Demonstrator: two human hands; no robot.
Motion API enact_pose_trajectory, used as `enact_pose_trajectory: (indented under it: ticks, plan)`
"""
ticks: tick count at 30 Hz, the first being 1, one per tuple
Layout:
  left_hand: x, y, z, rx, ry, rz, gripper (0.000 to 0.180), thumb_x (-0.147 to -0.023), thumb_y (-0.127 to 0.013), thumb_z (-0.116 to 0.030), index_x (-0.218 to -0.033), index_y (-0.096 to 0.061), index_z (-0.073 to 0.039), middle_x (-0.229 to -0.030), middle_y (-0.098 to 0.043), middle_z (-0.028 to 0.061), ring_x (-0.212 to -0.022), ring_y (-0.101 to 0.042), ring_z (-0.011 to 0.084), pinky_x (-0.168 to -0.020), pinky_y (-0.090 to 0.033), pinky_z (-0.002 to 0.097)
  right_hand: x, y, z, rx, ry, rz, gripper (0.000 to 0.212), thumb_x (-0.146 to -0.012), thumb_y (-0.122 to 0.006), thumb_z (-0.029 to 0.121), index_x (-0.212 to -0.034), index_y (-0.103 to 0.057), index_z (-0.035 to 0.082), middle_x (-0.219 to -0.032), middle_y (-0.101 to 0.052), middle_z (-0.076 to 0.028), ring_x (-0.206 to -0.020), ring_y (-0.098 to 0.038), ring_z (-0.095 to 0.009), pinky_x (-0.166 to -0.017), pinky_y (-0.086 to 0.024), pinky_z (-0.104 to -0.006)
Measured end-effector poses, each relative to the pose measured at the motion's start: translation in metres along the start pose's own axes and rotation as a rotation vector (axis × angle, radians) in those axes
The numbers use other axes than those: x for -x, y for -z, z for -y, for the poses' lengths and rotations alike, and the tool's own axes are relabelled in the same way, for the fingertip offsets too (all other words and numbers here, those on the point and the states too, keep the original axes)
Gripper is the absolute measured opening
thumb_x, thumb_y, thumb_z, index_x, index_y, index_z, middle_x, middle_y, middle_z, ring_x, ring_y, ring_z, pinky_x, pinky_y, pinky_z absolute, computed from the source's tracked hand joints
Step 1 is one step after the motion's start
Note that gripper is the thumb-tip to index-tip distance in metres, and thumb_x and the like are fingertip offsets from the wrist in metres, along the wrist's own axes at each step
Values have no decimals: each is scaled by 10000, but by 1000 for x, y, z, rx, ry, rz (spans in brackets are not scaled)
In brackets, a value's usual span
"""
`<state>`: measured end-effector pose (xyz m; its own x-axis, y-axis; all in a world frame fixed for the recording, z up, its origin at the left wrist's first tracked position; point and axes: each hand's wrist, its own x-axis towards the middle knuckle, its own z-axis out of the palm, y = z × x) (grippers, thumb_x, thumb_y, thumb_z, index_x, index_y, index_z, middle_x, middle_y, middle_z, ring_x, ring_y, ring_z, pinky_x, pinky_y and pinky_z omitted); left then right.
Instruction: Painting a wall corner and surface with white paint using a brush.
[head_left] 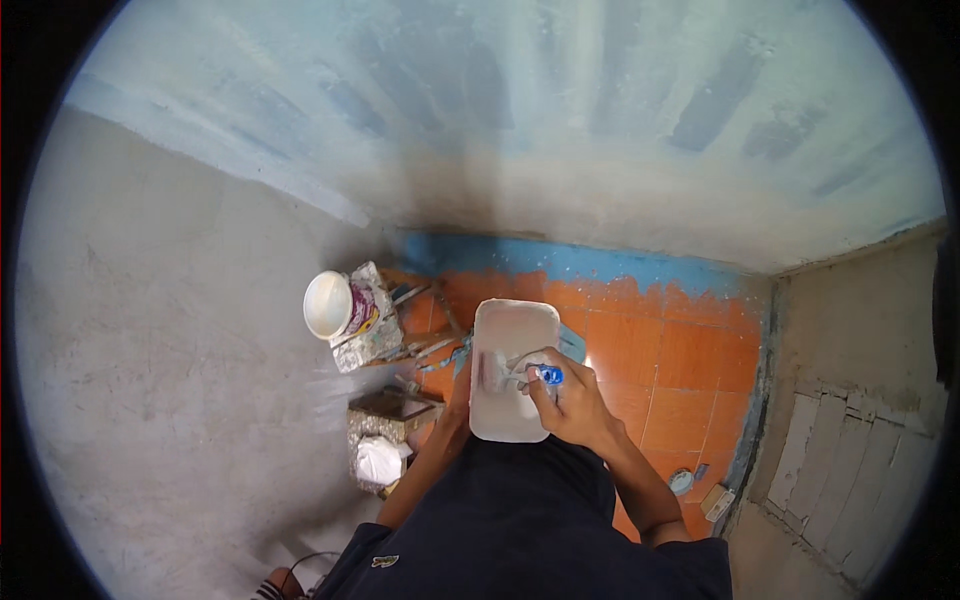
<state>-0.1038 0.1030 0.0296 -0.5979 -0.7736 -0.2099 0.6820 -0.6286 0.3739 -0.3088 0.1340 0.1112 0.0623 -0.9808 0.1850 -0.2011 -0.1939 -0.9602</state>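
Note:
A white rectangular paint tray (515,425) with rounded corners is in front of my body, with pale paint inside it. At its left edge is my left hand (463,385), supporting it; the fingers are mostly hidden by the tray. My right hand (572,405) is over the tray's right side, closed around the blue handle (548,374) of a paint roller. The roller's head (492,371) lies down in the tray, against the paint, and its wire frame shows only in part.
On the left, a white paint bucket (328,305) tilts on a paint-spattered stand (365,350). Below it a speckled box holds a white bag (380,460). Orange floor tiles (675,360) meet a blue-painted strip (520,252) under the patchy wall. A round lid (681,482) lies at the lower right.

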Motion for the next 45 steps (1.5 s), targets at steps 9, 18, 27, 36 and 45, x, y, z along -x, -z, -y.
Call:
enact_pose_trajectory:
  ticks: [9,18,27,36,45]
  plan:
    - [-3,12,-14,13,-49,-159,592,-1076,-416,-472,-1506,-435,-64,-1400,-585,155,-1234,-629,288,-1020,-558,455,-32,-4,22,-109,33,80,141,-914,-590,-21,-1052,-621,-27,-892,-672,-214,-768,-702,-372,-679,-546,-390]
    - [18,40,-37,78,-126,-176,578,-1080,-412,-459,-1504,-438,-67,-1399,-586,152,-1236,-627,287,-1022,-556,454,-57,-22,36,-210,-6,-31,197,-1041,-454,41,-1031,-619,-66,-962,-744,-192,-717,-717,-190,-649,-584,-319]
    - [23,74,-95,111,-153,-135,564,-1083,-408,-447,-1501,-441,-70,-1397,-586,149,-1237,-625,285,-1025,-554,452,-101,-95,62,-2,-20,7,133,-950,-587,-2,-1050,-659,-53,-835,-709,-188,-748,-743,-240,-656,-569,-355]
    - [39,122,-203,105,-152,-50,550,-1086,-404,-434,-1499,-445,-72,-1395,-586,146,-1239,-624,284,-1028,-553,451,-154,-212,69,237,61,122,152,-946,-622,66,-1053,-648,-39,-822,-715,-188,-711,-723,-288,-650,-549,-396]
    - [80,149,-283,-35,-39,-32,537,-1090,-400,-422,-1496,-448,-75,-1394,-587,143,-1240,-622,283,-1031,-551,449,-178,-305,88,159,64,-43,111,-958,-584,19,-1021,-666,-21,-812,-731,-141,-740,-754,-242,-655,-566,-349]
